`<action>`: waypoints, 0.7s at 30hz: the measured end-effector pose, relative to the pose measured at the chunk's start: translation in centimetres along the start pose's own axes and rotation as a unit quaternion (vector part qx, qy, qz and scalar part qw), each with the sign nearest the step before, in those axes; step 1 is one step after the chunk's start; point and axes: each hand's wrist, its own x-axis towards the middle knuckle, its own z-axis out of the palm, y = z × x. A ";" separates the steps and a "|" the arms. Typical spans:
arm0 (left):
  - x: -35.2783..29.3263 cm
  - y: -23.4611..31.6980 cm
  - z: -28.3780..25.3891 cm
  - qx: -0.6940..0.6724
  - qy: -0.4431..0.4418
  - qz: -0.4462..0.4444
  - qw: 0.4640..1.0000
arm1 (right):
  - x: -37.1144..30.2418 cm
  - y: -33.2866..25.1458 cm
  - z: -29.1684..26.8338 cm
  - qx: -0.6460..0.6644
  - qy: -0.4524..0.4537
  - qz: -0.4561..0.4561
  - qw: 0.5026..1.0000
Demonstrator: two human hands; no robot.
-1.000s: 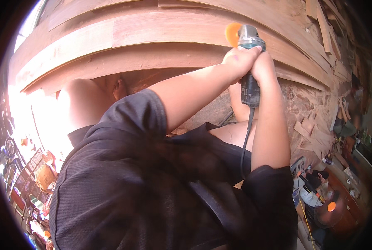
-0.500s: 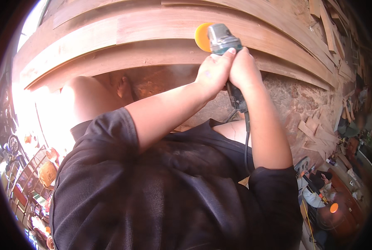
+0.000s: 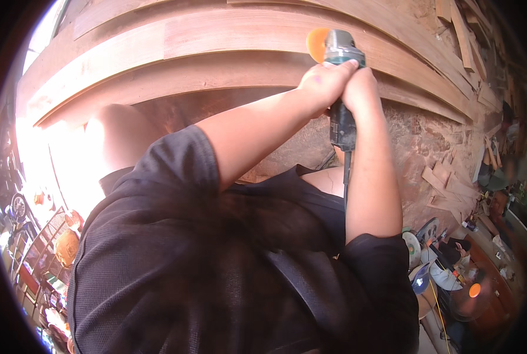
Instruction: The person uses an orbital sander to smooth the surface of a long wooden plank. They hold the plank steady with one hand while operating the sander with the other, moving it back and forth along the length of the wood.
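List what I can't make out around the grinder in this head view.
All in the head view:
Middle of the grinder: covered by the left hand and right hand.
Orange disc: blurred; contact with the plank unclear from above.
Cord: far end lost behind the right forearm.
Upper board: cut by the top edge.

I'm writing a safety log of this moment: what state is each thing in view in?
Angle grinder, gripped, head pointing forward
Left hand, closed around it
Right hand, closed around it
Orange disc, fitted at the grinder's head; spinning unclear
Black cord, attached at the grinder's rear
Long boards, lying side by side
Wood offcuts, loosely piled
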 end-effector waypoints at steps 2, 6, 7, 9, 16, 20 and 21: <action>-2.2 -0.6 -3.0 -0.066 0.042 0.027 0.997 | -2.6 -4.0 0.7 0.011 -0.073 -0.058 0.996; -6.2 -1.5 -8.3 -0.163 0.166 0.097 0.968 | -6.3 -10.8 4.0 -0.073 -0.077 -0.149 0.983; -7.3 -1.6 -9.2 -0.176 0.171 0.094 0.965 | -6.9 -11.7 4.6 -0.091 -0.095 -0.180 0.975; -8.2 -1.9 -10.1 -0.186 0.190 0.088 0.960 | -7.4 -12.7 5.3 -0.116 -0.121 -0.235 0.957; -3.6 -1.1 -3.4 -0.099 0.069 0.092 0.988 | -2.2 -4.9 1.8 -0.030 -0.070 -0.096 0.992; 2.6 0.0 1.9 -0.024 -0.013 0.023 0.999 | 1.2 0.8 -2.2 -0.002 0.016 -0.046 0.999; 4.4 0.2 2.8 0.017 -0.008 0.012 1.000 | 2.1 1.5 -2.6 0.014 0.024 -0.042 0.999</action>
